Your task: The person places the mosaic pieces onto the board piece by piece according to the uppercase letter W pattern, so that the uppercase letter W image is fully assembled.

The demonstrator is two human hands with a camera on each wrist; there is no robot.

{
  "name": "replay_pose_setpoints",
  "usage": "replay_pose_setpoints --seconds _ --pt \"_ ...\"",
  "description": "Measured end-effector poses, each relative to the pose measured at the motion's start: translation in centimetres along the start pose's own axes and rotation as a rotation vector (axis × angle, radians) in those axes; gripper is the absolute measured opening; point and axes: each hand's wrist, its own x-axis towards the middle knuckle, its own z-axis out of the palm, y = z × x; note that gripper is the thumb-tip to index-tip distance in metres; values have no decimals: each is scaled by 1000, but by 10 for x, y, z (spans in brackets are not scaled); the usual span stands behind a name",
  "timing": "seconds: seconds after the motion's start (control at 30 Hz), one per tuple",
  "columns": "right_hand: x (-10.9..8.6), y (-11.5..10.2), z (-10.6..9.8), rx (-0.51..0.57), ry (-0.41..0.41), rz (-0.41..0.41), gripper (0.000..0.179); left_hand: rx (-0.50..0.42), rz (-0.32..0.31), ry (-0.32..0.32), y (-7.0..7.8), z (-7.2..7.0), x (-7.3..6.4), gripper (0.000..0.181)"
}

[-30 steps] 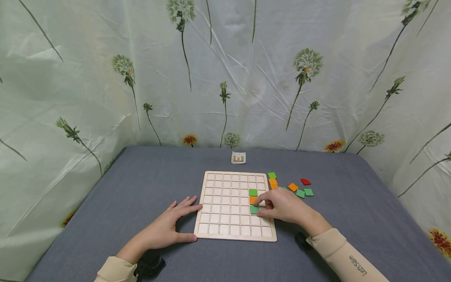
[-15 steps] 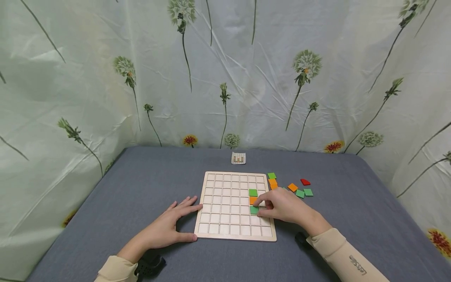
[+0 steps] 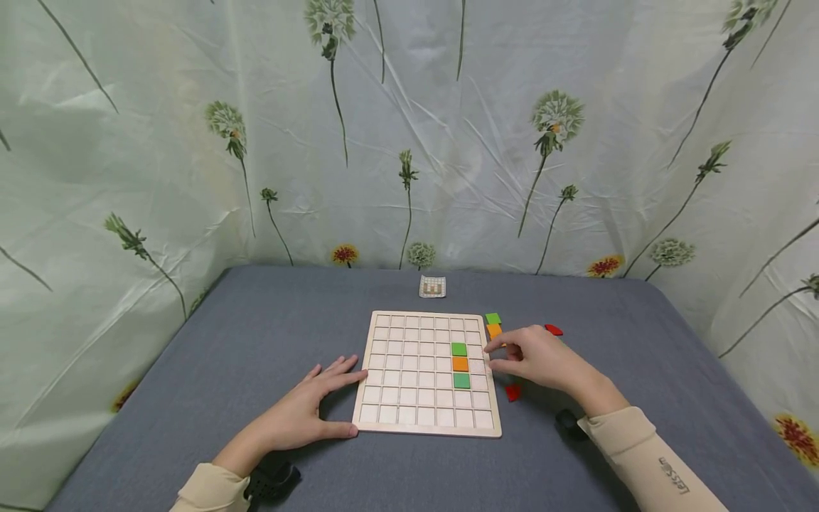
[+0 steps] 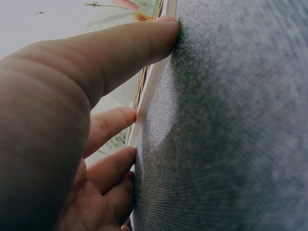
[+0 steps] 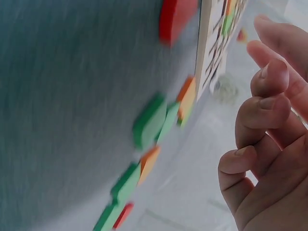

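Note:
A wooden grid board (image 3: 409,430) lies on the grey cloth. Three square tiles stand in one column of its right half: a light green tile (image 3: 458,349), an orange tile (image 3: 460,364) and a darker green tile (image 3: 461,381). My left hand (image 3: 301,412) is spread, its thumb and fingertips touching the board's left edge. Over the board's right border hovers my right hand (image 3: 540,359), thumb and index finger apart and nothing between them. In the right wrist view the right hand (image 5: 272,125) has its other fingers loosely bent, above the loose pieces.
Right of the board lie a light green tile (image 3: 493,318), an orange tile (image 3: 494,331), a red piece (image 3: 513,392) and another red piece (image 3: 554,330). Several green tiles (image 5: 150,122) show in the right wrist view. A small patterned card (image 3: 432,286) lies behind the board.
My right hand has left the darker green tile and moved right and slightly back, uncovering that tile and a red piece beside the board. The left hand has stayed in place.

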Motion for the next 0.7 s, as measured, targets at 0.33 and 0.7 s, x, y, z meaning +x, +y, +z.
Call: replay_pose_setpoints --seconds 0.33,0.7 --pt "-13 49 -28 -56 66 121 26 3 4 5 -1 0 0 86" --pt "-24 87 -44 -84 50 200 35 -5 -3 1 -3 2 1 86"
